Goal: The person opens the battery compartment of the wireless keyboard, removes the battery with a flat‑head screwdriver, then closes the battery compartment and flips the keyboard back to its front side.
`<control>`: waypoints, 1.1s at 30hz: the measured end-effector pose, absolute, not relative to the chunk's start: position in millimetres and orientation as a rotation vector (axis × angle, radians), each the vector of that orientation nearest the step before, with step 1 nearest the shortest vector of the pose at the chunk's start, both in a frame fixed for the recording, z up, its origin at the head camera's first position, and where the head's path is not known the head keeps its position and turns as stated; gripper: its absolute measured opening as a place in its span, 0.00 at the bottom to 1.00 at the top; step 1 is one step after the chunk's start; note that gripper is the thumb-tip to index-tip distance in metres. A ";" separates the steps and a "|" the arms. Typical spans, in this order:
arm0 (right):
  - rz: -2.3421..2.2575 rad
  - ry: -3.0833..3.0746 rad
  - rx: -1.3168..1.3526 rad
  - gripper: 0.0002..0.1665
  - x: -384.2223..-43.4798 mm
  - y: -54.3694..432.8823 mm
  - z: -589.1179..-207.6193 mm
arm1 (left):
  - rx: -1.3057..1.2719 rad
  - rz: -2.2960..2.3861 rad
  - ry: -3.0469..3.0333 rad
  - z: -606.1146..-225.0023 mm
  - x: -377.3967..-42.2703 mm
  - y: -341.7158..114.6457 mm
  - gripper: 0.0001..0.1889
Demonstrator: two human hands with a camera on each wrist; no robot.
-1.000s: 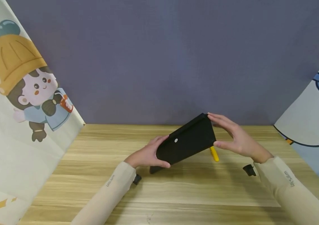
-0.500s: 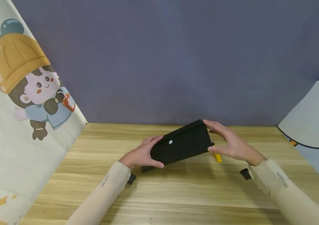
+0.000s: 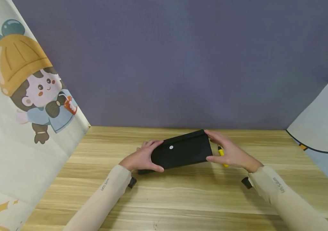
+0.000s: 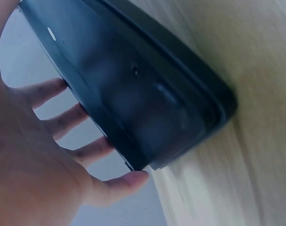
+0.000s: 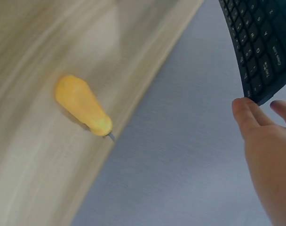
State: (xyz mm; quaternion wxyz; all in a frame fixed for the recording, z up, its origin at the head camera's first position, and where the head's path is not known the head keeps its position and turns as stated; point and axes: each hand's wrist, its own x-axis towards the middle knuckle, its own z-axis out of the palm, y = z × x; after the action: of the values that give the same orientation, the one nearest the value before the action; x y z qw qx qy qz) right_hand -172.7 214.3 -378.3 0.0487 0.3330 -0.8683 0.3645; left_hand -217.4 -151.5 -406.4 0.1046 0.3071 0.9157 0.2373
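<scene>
The keyboard is clamped at its two ends by the curled fingers of the left hand and right hand, tilted towards the desk's back edge. It has seemingly been turned keys-away, and is not yet released. The yellow tool lies untouched to its right. Contact between keyboard and desk cannot be told; the tool's tip is unclear.

Keyboard, smooth plastic, faintly glossy; tabletop, wood-grained; backdrop, matt, cloth-like.
</scene>
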 end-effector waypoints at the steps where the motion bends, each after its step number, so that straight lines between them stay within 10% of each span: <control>1: 1.114 -2.670 0.994 0.53 -174.2 214.4 -381.0 | 0.902 0.684 2.704 -406.7 -218.1 -151.2 0.59; 33: 1.037 -3.073 0.873 0.67 -205.4 203.1 -430.1 | 0.858 0.337 2.813 -415.7 -233.7 -138.5 0.58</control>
State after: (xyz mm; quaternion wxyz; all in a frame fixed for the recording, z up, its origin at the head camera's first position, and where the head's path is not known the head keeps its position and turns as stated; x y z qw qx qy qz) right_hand -205.4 203.1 -430.1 -0.1085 0.2584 -0.9095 0.3069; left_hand -233.7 -138.5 -415.7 0.0907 0.2887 0.9464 0.1134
